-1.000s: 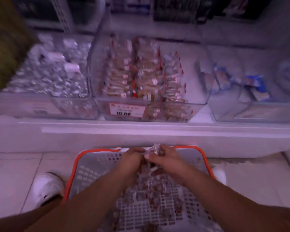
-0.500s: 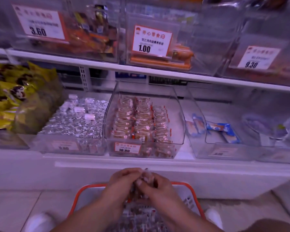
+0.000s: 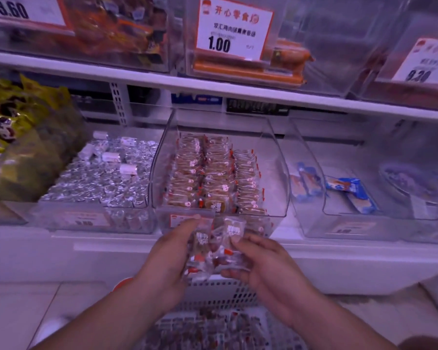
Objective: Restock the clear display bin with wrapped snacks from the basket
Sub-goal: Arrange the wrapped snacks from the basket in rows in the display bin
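Shelf edge (image 3: 213,238), hands (image 3: 167,258) gripping wrapped snacks (image 3: 213,248)

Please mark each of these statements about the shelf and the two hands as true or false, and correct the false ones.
1. Both hands hold a bunch of wrapped snacks together. True; left hand, right hand.
2. The clear display bin is empty. False: rows of snacks fill much of it.
3. The bin of silver-wrapped sweets stands left of the display bin. True.
4. The basket sits on the upper shelf. False: it is low, below the hands.
5. The price tag above reads 1.00. True.
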Demonstrator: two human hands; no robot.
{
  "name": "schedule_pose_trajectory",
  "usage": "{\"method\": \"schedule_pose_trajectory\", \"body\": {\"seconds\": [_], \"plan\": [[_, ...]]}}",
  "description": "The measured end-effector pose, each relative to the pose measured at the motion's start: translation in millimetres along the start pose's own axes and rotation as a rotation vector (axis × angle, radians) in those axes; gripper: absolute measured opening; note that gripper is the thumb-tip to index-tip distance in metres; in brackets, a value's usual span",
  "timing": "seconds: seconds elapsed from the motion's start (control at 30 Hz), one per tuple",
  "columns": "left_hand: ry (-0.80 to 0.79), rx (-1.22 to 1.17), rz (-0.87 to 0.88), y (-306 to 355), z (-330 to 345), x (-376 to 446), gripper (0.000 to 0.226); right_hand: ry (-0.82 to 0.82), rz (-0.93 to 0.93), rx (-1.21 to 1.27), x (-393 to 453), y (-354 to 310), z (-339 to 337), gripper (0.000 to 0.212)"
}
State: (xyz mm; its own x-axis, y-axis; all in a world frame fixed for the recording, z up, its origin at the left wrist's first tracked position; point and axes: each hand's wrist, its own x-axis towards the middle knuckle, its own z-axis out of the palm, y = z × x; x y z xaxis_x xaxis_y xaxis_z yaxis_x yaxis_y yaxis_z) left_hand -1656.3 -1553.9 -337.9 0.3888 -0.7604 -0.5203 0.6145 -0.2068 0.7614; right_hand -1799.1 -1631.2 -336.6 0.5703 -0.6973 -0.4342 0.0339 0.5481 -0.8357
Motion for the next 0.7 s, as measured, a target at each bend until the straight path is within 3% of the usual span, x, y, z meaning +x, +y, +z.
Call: {"method": "schedule_pose_trajectory", "body": {"seconds": [0.17, 0.3, 0.37, 0.47, 0.53, 0.7], "plan": [[-0.018, -0.002, 0.074, -2, 0, -5, 0.03, -0.18, -0.015, -0.015, -10, -1, -4, 0.026], [0.008, -0.031, 0.066, -11, 5, -6, 0.024, -0.097, -0.059, -0.161, -14, 5, 1, 0.044], [0.006, -0.026, 0.061, -15, 8, -8, 0.026, -0.041, -0.069, -0.201, -14, 7, 3, 0.042], [-0.005, -0.009, 0.084, -18, 9, -8, 0.025, 0.009, -0.063, -0.241, -13, 11, 4, 0.022], [0.036, 0.025, 0.171, -23, 10, -8, 0.023, 0.012, -0.039, -0.223, -12, 14, 7, 0.018], [0.121, 0.271, 0.513, -45, 11, -11, 0.014, -0.112, 0.072, -0.027, -16, 19, 23, 0.033]]}}
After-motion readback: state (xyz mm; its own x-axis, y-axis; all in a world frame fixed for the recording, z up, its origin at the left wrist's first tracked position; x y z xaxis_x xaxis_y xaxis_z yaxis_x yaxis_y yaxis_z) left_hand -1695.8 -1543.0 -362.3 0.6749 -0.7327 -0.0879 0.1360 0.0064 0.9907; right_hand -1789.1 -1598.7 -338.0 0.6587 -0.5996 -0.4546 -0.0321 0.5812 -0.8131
